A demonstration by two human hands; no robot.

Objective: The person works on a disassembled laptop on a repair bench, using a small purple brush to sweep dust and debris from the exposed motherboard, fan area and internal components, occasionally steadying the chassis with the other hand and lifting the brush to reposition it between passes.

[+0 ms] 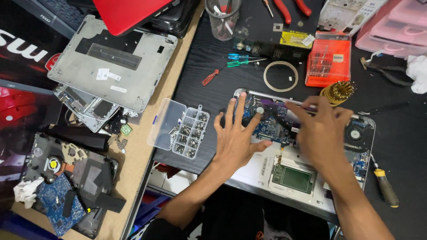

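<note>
An opened laptop chassis (284, 178) lies on the black mat in front of me, its blue circuit board (270, 128), two fans and a green-framed module (292, 178) exposed. My left hand (235, 138) rests flat on the board's left part, fingers spread, holding nothing. My right hand (321, 133) hovers over the board's middle, fingers curled down around a thin grey tool or rod (307, 106) that runs along the chassis's top edge; the grip itself is partly hidden.
A clear screw organiser (189, 132) with its lid open sits left of the laptop. Small screwdrivers (242, 60), a tape ring (280, 76), an orange bit case (329, 60), a yellow-handled screwdriver (384, 186) and pink drawers (396, 26) surround it. Dismantled laptop shells (111, 62) pile on the left.
</note>
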